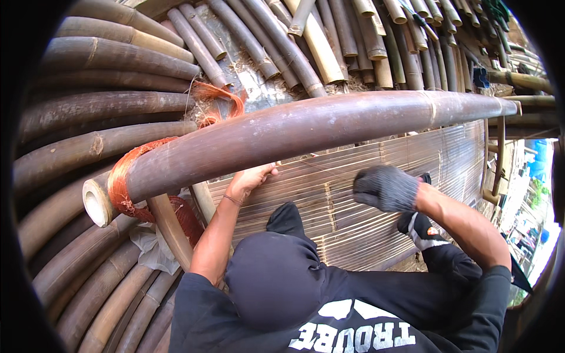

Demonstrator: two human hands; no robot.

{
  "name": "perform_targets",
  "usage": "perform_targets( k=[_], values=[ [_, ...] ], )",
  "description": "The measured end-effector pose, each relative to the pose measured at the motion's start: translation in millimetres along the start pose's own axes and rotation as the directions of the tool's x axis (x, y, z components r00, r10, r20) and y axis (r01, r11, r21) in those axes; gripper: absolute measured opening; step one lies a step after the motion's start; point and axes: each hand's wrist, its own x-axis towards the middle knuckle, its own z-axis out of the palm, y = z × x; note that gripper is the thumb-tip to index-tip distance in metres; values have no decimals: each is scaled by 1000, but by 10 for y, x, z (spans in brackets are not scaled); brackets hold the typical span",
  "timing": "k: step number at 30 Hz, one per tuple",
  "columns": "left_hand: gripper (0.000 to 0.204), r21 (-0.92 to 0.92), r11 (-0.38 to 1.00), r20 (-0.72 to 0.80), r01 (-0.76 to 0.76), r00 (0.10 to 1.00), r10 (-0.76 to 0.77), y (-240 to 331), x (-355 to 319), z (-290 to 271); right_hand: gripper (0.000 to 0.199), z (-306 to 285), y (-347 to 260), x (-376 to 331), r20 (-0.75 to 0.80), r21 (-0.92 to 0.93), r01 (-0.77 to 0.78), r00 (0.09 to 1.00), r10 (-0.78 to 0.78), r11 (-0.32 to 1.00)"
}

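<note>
Below a thick brown bamboo pole (306,123), a panel of thin bamboo slats (359,217) lies in front of me, its slats running side by side. My bare left hand (254,178) is at the panel's far left edge, just under the pole, fingers pinched; what they hold is too small to make out. Over the middle right of the slats, my right hand (385,188) wears a grey knit glove and is closed. A faint thin strand seems to run between the hands, but the glove hides its end.
Orange fibre cord (120,179) wraps the pole's left end, above a slanted bamboo support (170,229). Long bamboo poles (106,141) lie stacked at left; cut lengths (353,35) lie at the back. My dark-clothed knee (273,279) and black-covered foot (419,228) are close by.
</note>
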Motion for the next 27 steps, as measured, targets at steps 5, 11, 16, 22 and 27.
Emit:
perform_targets(
  k=[5, 11, 16, 22, 27],
  values=[
    [18, 18, 990, -66, -141, 988, 142, -78, 204, 75, 35, 41, -5, -41, 64, 75, -206, 977, 201, 976],
    [27, -51, 988, -35, -146, 989, 144, -146, 272, -97, 45, -734, -65, -755, 148, 74, -705, 708, 691, 706],
    [35, 18, 979, -2, -205, 979, 205, -70, 198, 44, 40, -555, 132, -1466, -246, 318, -684, 610, 754, 657],
    [37, 6, 970, -34, -242, 970, 242, -220, 261, 115, 27, -96, 471, -2014, -402, 507, -537, 544, 736, 674],
    [26, 229, 927, -193, -295, 920, 341, -315, 176, 26, 31, -250, 564, -3115, -758, 642, 425, 232, 609, 638]
  ],
)
